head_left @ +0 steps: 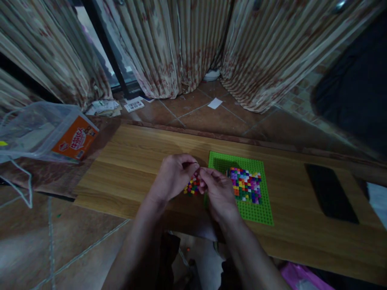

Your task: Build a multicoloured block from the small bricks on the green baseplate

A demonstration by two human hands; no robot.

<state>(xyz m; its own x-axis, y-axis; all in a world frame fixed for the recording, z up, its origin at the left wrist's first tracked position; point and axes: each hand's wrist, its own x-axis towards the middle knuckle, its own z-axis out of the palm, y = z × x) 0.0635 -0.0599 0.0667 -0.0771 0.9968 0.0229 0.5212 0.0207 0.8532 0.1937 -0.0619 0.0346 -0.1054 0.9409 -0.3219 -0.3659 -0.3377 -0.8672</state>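
While the left hand (177, 177) sits near frame centre, fingers bunched (can't tell if its grip is closed on anything), loose bricks (191, 187) lie just beside it on the counter (121, 161); right hand (219, 189) close by, grip likewise unclear; multicoloured brick block (246, 185) on green baseplate (266, 215), right of centre.

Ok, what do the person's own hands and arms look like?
The left hand and right hand are ungloved. The forearms are bare, narrowing toward the hands, with no sleeves, watch or bracelet in view. No cables or markings show, though the dim picture could hide something small like a ring.
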